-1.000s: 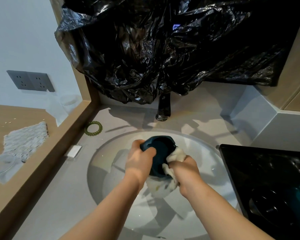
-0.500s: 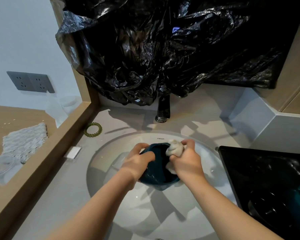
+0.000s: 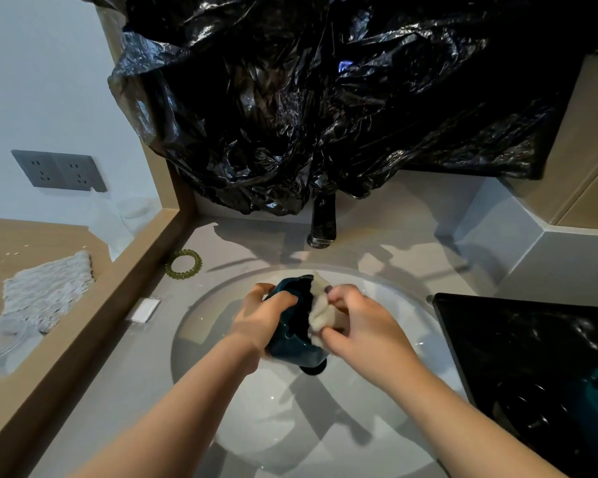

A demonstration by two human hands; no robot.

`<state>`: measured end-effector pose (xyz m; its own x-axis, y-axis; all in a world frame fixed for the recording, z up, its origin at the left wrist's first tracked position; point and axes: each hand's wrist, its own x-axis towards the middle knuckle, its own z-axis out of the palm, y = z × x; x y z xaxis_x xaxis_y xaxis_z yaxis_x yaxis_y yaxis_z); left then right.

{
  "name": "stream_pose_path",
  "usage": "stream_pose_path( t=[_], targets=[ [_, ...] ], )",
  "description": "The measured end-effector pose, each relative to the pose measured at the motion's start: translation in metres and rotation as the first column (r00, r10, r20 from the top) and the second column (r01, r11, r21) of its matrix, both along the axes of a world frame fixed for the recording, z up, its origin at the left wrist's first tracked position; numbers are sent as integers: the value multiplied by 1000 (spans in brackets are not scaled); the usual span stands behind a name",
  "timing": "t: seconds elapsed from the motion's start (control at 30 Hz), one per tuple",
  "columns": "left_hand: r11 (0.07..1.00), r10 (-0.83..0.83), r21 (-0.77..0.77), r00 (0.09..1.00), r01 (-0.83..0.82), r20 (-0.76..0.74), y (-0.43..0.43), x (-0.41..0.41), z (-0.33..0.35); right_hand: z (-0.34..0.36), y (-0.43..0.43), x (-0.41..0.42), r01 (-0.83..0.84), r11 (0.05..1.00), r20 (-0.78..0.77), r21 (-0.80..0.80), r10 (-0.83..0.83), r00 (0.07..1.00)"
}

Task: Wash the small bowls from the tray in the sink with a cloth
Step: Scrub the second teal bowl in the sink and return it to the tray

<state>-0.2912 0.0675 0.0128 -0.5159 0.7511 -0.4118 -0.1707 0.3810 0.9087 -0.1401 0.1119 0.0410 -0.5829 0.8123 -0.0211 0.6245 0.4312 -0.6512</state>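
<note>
White sink (image 3: 266,415) fills the frame's centre. Held above it, the small teal bowl (image 3: 290,345) tilts on edge, mouth facing frame right. The left hand (image 3: 261,317) grips its left rim; the right hand (image 3: 361,322), equally near, pinches the cloth (image 3: 320,313) against the inside.

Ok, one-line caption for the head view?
Left hand holds a teal bowl over the sink while the right hand presses a cloth against it.
</note>
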Motion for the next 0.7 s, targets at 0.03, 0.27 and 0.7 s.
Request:
stream_pose_path(
  t=[0.03, 0.27, 0.7],
  targets=[
    [1000, 10, -2, 1000, -10, 4, 1, -1, -1, -5, -2, 1, -23, 999, 2, 28, 23, 1000],
    [986, -163, -68, 977, 155, -139, 6, -7, 12, -13, -7, 1, -481, 843, 332, 242, 393, 857],
    [972, -235, -63, 936, 226, -263, 20, -5, 12, 0, 7, 7, -239, 969, 31, -70, 241, 970]
  ],
)
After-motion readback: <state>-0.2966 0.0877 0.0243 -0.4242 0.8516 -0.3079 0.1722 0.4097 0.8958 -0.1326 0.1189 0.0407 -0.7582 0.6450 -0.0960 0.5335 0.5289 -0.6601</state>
